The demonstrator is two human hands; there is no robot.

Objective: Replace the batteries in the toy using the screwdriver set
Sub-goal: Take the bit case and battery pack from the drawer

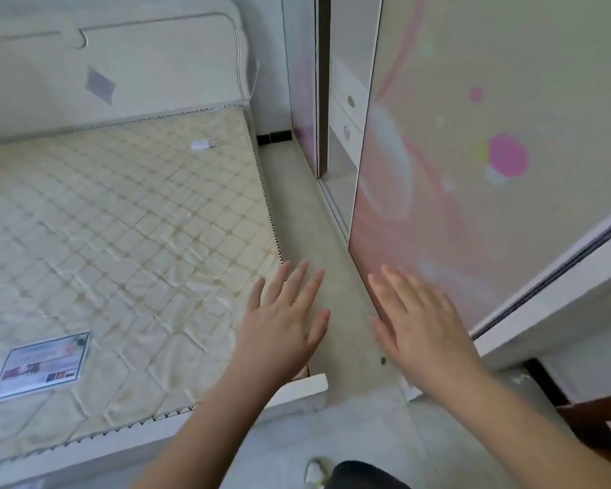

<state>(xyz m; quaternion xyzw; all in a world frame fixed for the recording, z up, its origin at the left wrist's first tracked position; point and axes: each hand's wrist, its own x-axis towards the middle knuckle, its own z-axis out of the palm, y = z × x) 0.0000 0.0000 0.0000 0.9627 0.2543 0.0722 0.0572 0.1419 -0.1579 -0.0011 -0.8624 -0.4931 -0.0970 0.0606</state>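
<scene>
Both hands are held out flat in the air with nothing in them. The left hand has its fingers straight and spread a little apart, and the right hand is the same, fingers long and loose. To the left of the left fingers lies a bare mattress, soft and puffy, stitched all over in little squares, pale yellow and cream. A zigzag black and white trim runs along its edge, right under the left fingertips. A shiny flat label sits on the mattress, well to the left of the left hand and lower down. Far ahead of the left fingers a small white plug rests on the mattress near the padded headboard, which is smooth and pale. Between the two hands runs a narrow strip of grey floor, long and straight, with open room going away from the fingertips. Just past the right fingers stands a tall smooth sliding door, glossy, with pink dots and swirls; the right fingertips are very close to its lower edge, but I cannot tell if they touch. The toy, the batteries and the screwdriver set cannot be seen anywhere near the fingers.
</scene>
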